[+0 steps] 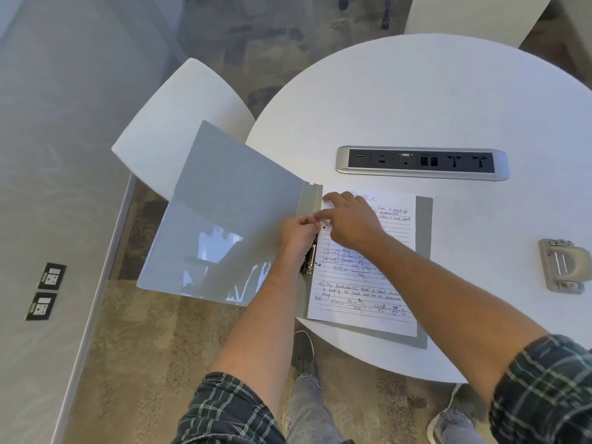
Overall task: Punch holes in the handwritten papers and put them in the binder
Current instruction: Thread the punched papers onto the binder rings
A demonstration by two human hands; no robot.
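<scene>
An open grey binder (224, 200) lies at the left edge of the round white table (416, 100), its front cover hanging out past the rim. A handwritten lined paper (362, 299) lies on the binder's right half, its punched edge at the metal ring clip (310, 261). My left hand (298, 238) rests over the clip with its fingers curled, pinching near the upper ring. My right hand (349, 219) lies on the paper's top left, fingers straight and pressing toward the spine. A grey hole punch (563, 267) sits apart at the table's right.
A silver and black socket strip (423, 163) is set into the table beyond the binder. A white chair (179, 123) stands left of the table, under the open cover. My legs and shoes show below the table's edge, above patterned carpet.
</scene>
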